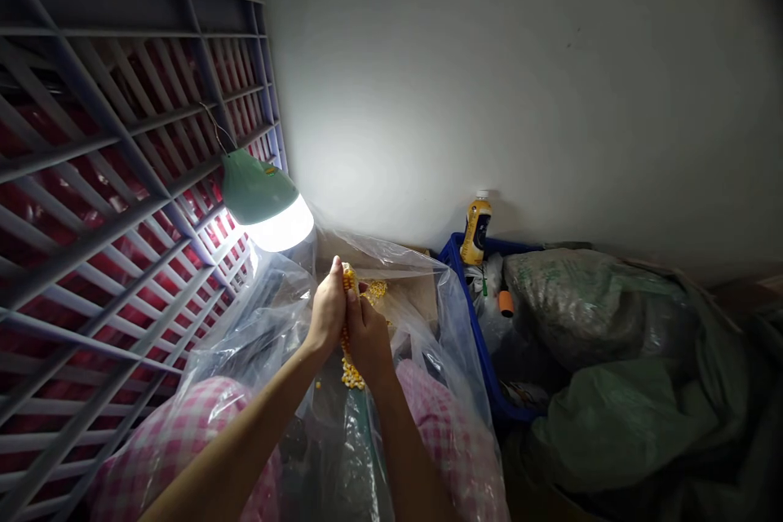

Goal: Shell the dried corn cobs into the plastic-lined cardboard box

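Nearest the lens, it's two bare forearms (399, 444), rising from the bottom edge and closing in on each other, and here are the hands! Left hand (328, 306) and right hand (365, 334), side by side, both wrapped around one corn cob (348, 278). It's gripped between them, its yellow tip showing beside the upright left thumb, more of its length visible in the gap between the palms. Right below the hands, a cluster of loose kernels (352, 376); just beyond the right hand, another patch of kernels (376, 289), with brown cardboard (422, 298) around it.

Spread beneath and around both hands, clear plastic sheeting (456, 326), creased and shining. It drapes over pink checked cloth (183, 432), bulging up on either side of the forearms.

Out to the left of the hands, what a glow! A green-topped lamp (263, 192) hangs lit from a slatted plastic rack (131, 130), red showing through the bars. Right of the hands, a blue basket (483, 359), a yellow bottle (475, 230) upright at its far end, an orange cylinder (506, 303) nearer in. Farther right, a bulging plastic sack (568, 302) and rumpled green cloth (630, 424). Ahead, a pale wall (489, 81).
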Demonstrator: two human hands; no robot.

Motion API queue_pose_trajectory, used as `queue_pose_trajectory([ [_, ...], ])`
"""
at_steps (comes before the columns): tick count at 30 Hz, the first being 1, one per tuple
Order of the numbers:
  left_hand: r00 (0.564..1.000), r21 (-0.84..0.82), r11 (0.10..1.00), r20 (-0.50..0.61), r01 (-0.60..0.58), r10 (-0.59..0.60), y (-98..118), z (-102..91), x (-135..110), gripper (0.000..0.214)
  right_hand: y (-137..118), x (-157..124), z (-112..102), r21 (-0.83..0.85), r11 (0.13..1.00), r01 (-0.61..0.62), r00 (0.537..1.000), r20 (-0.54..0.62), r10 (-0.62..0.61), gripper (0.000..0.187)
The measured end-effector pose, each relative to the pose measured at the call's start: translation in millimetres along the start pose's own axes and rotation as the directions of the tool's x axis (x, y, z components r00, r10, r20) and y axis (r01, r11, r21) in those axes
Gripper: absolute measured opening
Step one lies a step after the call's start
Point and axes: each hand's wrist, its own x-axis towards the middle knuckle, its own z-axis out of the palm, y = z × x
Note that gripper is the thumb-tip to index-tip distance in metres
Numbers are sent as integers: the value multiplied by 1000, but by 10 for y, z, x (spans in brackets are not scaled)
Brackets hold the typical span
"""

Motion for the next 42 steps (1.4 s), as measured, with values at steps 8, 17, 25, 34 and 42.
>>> queue_pose_trajectory([
  [8, 1000, 95, 995, -7, -22, 23, -14, -18, 23, 52, 101, 21, 103, 68, 997, -20, 996, -86, 26, 58],
  [17, 1000, -34, 999, 21, 11, -10, -70, -39, 34, 51, 182, 115, 76, 185, 975, -123, 988, -70, 138, 58],
  [25, 999, -67, 998, 39, 19, -16, -51, -11, 33, 50, 128, 124, -41, 283, 952, -119, 993, 31, 115, 63],
  [34, 991, 133, 982, 44, -130, 125, -169, 16, -20, 54, 135, 58, 75, 94, 995, 11, 989, -149, 3, 54],
  [42, 991, 26, 996, 104, -90, 87, -93, 27, -41, 49, 196, 166, -36, 440, 893, -97, 983, -101, 157, 52],
])
